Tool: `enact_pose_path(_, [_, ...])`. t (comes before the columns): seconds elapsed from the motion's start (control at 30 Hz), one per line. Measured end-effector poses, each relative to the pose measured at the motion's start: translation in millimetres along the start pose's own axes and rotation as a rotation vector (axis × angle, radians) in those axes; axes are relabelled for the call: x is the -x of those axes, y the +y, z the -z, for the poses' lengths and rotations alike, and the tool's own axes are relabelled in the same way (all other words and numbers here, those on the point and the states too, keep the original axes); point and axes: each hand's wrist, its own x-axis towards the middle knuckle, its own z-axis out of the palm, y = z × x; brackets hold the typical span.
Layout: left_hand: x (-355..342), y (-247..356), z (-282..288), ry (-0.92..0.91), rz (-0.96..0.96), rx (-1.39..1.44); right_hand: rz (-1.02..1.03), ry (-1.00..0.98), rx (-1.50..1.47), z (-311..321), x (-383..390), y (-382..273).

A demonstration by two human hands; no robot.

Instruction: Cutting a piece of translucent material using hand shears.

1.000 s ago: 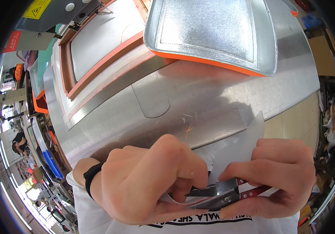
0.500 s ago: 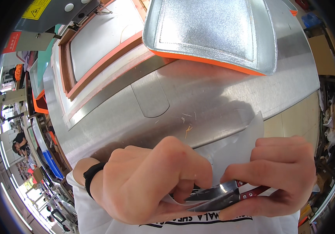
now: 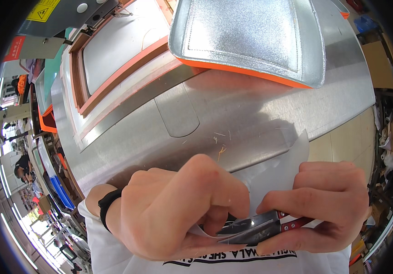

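Note:
Low in the view, close to my shirt, my left hand (image 3: 178, 205) pinches a translucent white sheet (image 3: 276, 171) between thumb and curled fingers. A black band circles that wrist. My right hand (image 3: 324, 208) grips a pair of thread snips (image 3: 262, 230) with riveted dark red handles. The snips' two steel blades point left toward my left thumb and fingers, with their tips close to the sheet's edge. My left fingers hide part of the sheet, and exactly where the blades meet it I cannot tell.
A metal worktable (image 3: 233, 118) with a few thread scraps spans the middle. On it lie a silver-lined orange piece (image 3: 246, 36) and a reddish-brown frame (image 3: 128, 68) beside a grey machine (image 3: 64, 23). Cardboard boxes (image 3: 379, 64) line the right; a co-worker (image 3: 25, 169) is far left.
The snips' blades have shifted slightly, and my left knuckles have risen a little. Both hands keep their holds, and the sheet stays nearly in place.

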Motion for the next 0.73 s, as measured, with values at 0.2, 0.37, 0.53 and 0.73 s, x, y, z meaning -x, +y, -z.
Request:
enact_pose_path(0.2, [0, 0, -2, 0.030, -0.003, 0.023, 0.001, -0.059, 0.007, 4, -1, -1])
enact_pose_path(0.37, [-1, -2, -3, 0.029, 0.019, 0.053, -0.027, -0.021, -0.028, 0, 2, -1])
enact_pose_path(0.53, [-1, -1, -2, 0.038, 0.046, 0.070, -0.031, -0.032, -0.015, 1, -1, -4])
enact_pose_path(0.73, [0, -2, -3, 0.033, 0.035, 0.074, 0.015, 0.068, -0.043, -10, 4, 1])
